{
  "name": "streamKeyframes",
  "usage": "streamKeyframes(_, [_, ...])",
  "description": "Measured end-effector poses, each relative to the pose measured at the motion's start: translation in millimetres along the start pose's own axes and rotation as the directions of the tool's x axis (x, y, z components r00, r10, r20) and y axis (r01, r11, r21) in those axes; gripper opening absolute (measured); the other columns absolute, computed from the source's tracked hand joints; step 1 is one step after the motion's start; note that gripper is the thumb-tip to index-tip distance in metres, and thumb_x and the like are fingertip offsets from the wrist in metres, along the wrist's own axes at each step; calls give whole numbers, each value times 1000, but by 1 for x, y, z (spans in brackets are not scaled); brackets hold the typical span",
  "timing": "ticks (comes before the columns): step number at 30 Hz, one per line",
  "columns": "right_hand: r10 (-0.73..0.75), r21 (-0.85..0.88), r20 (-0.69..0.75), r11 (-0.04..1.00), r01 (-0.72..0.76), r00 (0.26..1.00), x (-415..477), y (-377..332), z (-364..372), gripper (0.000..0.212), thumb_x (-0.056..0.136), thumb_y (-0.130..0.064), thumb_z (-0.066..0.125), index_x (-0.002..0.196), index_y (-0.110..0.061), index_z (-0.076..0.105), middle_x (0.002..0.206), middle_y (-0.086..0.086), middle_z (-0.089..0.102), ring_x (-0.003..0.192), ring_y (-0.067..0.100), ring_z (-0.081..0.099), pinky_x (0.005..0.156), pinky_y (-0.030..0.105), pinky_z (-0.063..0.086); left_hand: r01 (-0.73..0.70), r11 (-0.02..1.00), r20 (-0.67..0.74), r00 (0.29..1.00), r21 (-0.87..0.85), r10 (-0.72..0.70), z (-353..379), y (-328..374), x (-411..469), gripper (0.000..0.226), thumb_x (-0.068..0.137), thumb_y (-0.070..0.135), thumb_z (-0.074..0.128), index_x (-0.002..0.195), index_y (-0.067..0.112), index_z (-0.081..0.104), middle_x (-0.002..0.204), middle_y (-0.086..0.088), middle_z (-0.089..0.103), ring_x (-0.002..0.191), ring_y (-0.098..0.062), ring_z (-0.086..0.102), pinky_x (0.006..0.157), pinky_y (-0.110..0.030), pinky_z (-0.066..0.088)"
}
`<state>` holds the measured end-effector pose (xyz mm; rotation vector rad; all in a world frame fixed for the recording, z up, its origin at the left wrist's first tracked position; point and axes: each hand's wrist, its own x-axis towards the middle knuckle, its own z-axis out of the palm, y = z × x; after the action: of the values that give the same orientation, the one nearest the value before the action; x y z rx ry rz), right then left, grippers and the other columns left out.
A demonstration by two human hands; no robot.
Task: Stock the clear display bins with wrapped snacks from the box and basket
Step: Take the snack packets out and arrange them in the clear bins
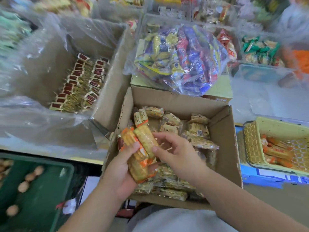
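Left hand wraps fingers and thumb around a bundle of orange-wrapped bars, held tilted over the near-left corner of the cardboard box. Right hand has curled fingers, with thumb and forefinger pinching the top bar of that same bundle from the right. The hands are just apart and the bundle bridges them. Loose wrapped snacks lie below and to the right of the hands, heaped along the box's right and near walls, with some bare floor showing toward its far wall. A yellow basket sits beyond the box's right wall with orange packs inside. A plastic-lined box touches the left wall and holds rows of red-labelled packets. A clear bag of sweets sits past the far wall. The clear display bins lie further back, blurred. A green crate is at near left.
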<state>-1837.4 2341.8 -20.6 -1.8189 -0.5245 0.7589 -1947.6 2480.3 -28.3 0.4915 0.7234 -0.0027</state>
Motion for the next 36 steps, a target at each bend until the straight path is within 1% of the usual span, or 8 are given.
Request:
streamKeyframes(6, [73,-123,205,991,-48,976,5,-15,8,32,94,-40,67,125,-48,66,113,-5,58,99,-4,57,80,4,40,-125,988,134,982,-87,136,-29,6,-12,86,56,34,102,132,11,69,136,-21,66,116,-35,70,88,-54,59])
streamKeyframes(11, [80,-305,359,952,35,930,6,-19,28,23,100,-19,62,118,-26,74,127,-6,52,120,2,50,102,21,43,-133,986,245,957,-98,154,-35,10,-20,100,61,32,98,148,13,52,141,-22,62,120,-36,68,92,-55,58])
streamKeyframes(14, [6,-244,255,968,58,967,6,-17,37,21,93,-15,67,110,-28,69,112,-12,62,107,3,59,91,24,51,-139,984,208,965,-111,159,-34,14,-21,100,55,30,100,140,-1,57,136,-26,64,122,-38,67,89,-49,61])
streamKeyframes(19, [218,-47,8,975,-217,976,16,0,24,18,85,-58,63,99,-47,60,99,-15,69,93,10,69,74,29,63,-244,955,139,953,-169,268,-55,22,-21,73,55,25,98,121,9,72,120,-15,73,108,-31,74,82,-54,62])
streamKeyframes(25, [734,115,267,619,-777,624,11,35,25,75,75,-63,73,139,-39,41,156,14,35,121,47,54,73,55,62,-407,911,-39,914,-67,405,-89,30,-18,59,81,12,62,139,18,55,121,-14,72,105,-30,74,80,-50,63])
streamKeyframes(29, [694,133,370,618,-775,617,13,29,53,139,48,-57,97,152,-60,5,167,3,15,146,49,24,84,64,55,-428,901,-11,903,-64,429,-94,23,-16,67,75,14,72,139,21,54,122,-15,71,108,-31,73,82,-49,62])
streamKeyframes(33, [677,164,310,653,-739,667,13,32,76,151,44,-27,102,152,-59,2,142,-1,54,112,26,63,73,55,61,-444,895,8,895,-46,445,-92,21,-13,76,70,17,75,143,19,52,122,-17,70,108,-32,72,82,-47,62])
streamKeyframes(36, [663,104,173,723,-683,728,8,37,88,149,38,-20,100,153,-56,12,144,0,50,125,31,53,94,57,54,-441,891,-6,897,-106,443,-96,20,-12,72,72,19,74,141,19,52,123,-18,69,110,-32,71,86,-50,61])
